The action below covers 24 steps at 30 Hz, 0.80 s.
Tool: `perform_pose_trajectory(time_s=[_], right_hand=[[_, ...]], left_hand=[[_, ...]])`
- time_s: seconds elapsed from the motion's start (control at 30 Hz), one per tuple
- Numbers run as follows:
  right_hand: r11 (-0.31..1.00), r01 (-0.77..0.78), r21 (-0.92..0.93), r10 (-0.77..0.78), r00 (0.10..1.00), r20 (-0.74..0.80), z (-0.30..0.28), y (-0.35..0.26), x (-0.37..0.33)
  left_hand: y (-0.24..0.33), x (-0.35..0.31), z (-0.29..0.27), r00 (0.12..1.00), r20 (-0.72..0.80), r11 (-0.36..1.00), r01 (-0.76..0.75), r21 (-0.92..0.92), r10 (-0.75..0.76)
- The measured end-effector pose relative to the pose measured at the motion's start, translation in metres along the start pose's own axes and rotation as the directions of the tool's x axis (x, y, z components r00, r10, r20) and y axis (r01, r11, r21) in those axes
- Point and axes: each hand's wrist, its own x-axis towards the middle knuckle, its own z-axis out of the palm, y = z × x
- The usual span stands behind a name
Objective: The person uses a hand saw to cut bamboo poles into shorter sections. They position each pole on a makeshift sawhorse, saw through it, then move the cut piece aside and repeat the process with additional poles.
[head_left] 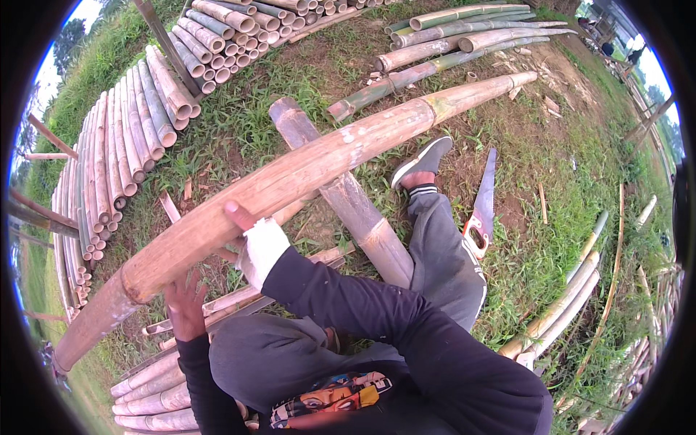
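A long, thick bamboo pole (290, 180) slants from the lower left to the upper right in front of me. It lies across a shorter greyish bamboo log (362, 214) on the ground. My right hand (243, 220), with white wrapping around its wrist, grips the pole's near side; its thumb rests on top and its fingers go underneath. Farther left, beside a node, my left hand (187, 303) holds the pole from below, its fingertips partly hidden by it. A handsaw (481, 210) with an orange-and-white handle lies on the grass right of my outstretched leg.
Stacked bamboo poles (130, 138) line the left, with another pile (232, 36) at the top. Several greenish poles (435, 61) lie beyond the long one. Split bamboo strips (232, 301) lie under my hands. More poles (554, 319) rest at the right.
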Motion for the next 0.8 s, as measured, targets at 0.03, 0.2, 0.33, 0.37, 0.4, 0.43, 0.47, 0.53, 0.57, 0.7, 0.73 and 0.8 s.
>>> perform_pose_trajectory(time_s=[0.03, 0.2, 0.33, 0.37, 0.4, 0.43, 0.47, 0.53, 0.57, 0.7, 0.73, 0.8], right_hand=[[0.984, -0.119, -0.136, 0.120, 0.993, -0.002, -0.002, 0.022, -0.009], [0.950, 0.243, -0.198, -0.308, 0.838, -0.450, -0.112, -0.052, -0.029], [0.884, 0.455, 0.105, -0.275, 0.690, -0.670, -0.175, -0.180, 0.014], [0.866, 0.499, -0.039, -0.475, 0.795, -0.379, -0.178, -0.187, 0.026], [0.909, 0.413, -0.053, -0.388, 0.792, -0.472, -0.174, -0.192, 0.037], [0.908, 0.411, -0.080, -0.396, 0.780, -0.484, -0.167, -0.184, 0.047], [0.911, 0.404, -0.085, -0.395, 0.791, -0.468, -0.160, -0.167, 0.050], [0.917, 0.398, -0.006, -0.363, 0.829, -0.426, -0.143, -0.131, 0.058], [0.929, 0.368, 0.026, -0.334, 0.868, -0.368, -0.137, -0.113, 0.058], [0.936, 0.352, -0.002, -0.336, 0.892, -0.301, -0.115, -0.072, 0.068], [0.923, 0.384, -0.028, -0.372, 0.872, -0.318, -0.112, -0.071, 0.073], [0.927, 0.369, -0.072, -0.373, 0.880, -0.294, -0.107, -0.074, 0.086]], left_hand=[[-0.004, 0.022, 0.015, 0.991, -0.087, 0.982, -0.118, -0.148, 0.105], [0.047, 0.035, -0.013, 0.732, -0.677, 0.901, -0.342, -0.267, 0.078], [0.064, 0.012, -0.085, 0.619, -0.780, 0.909, -0.370, -0.193, 0.086], [0.064, 0.010, -0.097, 0.612, -0.783, 0.907, -0.385, -0.168, 0.115], [0.062, 0.013, -0.107, 0.606, -0.792, 0.893, -0.394, -0.219, 0.073], [0.058, 0.018, -0.114, 0.574, -0.815, 0.904, -0.388, -0.179, 0.085], [0.055, 0.023, -0.120, 0.536, -0.843, 0.914, -0.362, -0.181, 0.046], [0.042, 0.037, -0.128, 0.464, -0.886, 0.925, -0.331, -0.188, -0.014], [0.030, 0.041, -0.130, 0.425, -0.903, 0.939, -0.287, -0.191, -0.054], [-0.003, 0.060, -0.161, 0.455, -0.859, 0.913, -0.202, -0.355, -0.233], [-0.008, 0.068, -0.173, 0.481, -0.832, 0.893, -0.191, -0.408, -0.277], [-0.024, 0.071, -0.189, 0.478, -0.807, 0.840, -0.226, -0.494, -0.346]])
